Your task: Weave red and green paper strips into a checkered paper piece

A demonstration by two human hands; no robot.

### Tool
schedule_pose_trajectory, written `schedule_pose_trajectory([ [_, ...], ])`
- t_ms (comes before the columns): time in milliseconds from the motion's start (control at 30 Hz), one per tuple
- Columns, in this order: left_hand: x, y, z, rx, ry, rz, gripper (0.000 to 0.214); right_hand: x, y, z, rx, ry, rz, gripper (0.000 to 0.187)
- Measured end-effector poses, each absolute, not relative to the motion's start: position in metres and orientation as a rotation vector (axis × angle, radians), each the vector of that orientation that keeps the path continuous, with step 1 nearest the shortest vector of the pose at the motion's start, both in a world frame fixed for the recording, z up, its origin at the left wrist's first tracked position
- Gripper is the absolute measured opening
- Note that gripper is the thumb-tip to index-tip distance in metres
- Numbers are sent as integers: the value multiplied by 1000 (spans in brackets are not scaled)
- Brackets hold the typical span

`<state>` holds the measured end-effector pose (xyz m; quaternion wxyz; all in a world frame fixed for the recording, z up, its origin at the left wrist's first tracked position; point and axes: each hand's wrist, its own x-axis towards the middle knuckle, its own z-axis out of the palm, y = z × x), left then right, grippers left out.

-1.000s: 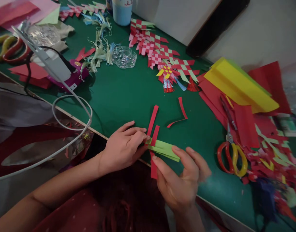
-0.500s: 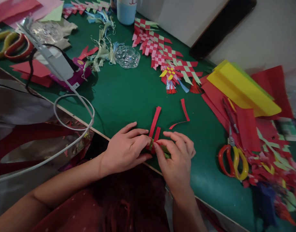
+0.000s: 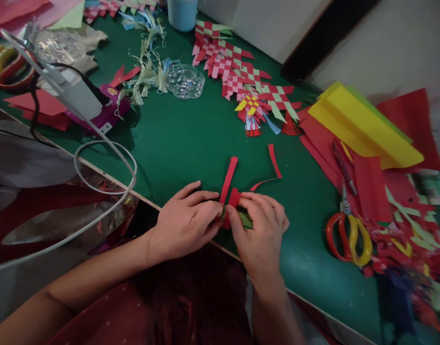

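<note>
Red paper strips [image 3: 228,179] and green paper strips [image 3: 246,219] cross each other at the table's near edge, between my two hands. My left hand [image 3: 189,218] pinches the left side of these paper strips, its other fingers stretched over the table. From the right, my right hand [image 3: 258,225] grips the strips between thumb and fingers, beside a short upright red piece. My fingers cover most of the place where the strips meet. A loose, bent red strip [image 3: 275,162] lies just beyond my right hand.
Scissors [image 3: 347,235] with red and yellow handles lie at the right, near yellow paper [image 3: 364,127] and red scraps. Woven paper fish [image 3: 241,72] line the back. A clear dish of beads [image 3: 186,82] stands by tassels [image 3: 144,79]. A white cable [image 3: 132,177] loops over the left edge.
The short red piece between my hands now shows wider and is bent toward the right. My right fingers have closed in around it. The view has shifted slightly.
</note>
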<state>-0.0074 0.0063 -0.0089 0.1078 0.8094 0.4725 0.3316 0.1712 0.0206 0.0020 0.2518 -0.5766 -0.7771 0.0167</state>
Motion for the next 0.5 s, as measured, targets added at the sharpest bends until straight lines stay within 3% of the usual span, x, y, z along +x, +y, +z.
schedule_pose_trajectory([
  [133, -10, 6, -7, 2384, 1345, 959, 11, 189, 15, 5, -1503, -2063, 123, 28],
  [333, -11, 7, -7, 2376, 1337, 952, 14, 199, -7, 7, -1327, -2227, 106, 8],
  [500, -11, 7, -6, 2388, 1326, 954, 13, 191, -8, 5, -1367, -2214, 83, 6],
])
